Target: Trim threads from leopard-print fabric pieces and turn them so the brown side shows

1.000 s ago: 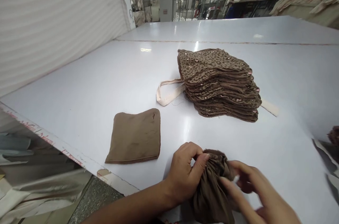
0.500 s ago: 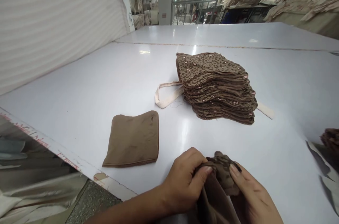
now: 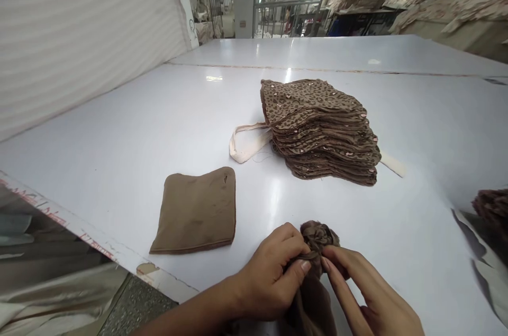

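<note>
Between my hands, at the near edge of the table, is a bunched brown fabric piece (image 3: 317,293) with a dark leopard print on part of it. My left hand (image 3: 278,272) is closed, pinching a gathered fold of it between thumb and fingers. My right hand (image 3: 369,291) pinches the crumpled upper part with thumb and forefinger. The cloth's lower end hangs down out of view. To the left lies a flat, squarish stack of plain brown fabric pieces (image 3: 194,211) with a small dark mark near one corner.
Farther back sits a thick stack of leopard-print pieces (image 3: 317,124) with a cream cloth strip (image 3: 242,153) under it. Dark brown cloth (image 3: 492,214) lies at the right edge. White quilted-looking material (image 3: 87,29) rises at left. Fabric heaps (image 3: 468,2) stand behind the table (image 3: 159,114).
My right hand has moved left, closer to my left hand. The cloth's top is now bunched into a tighter, rounder clump. The view has shifted slightly.
</note>
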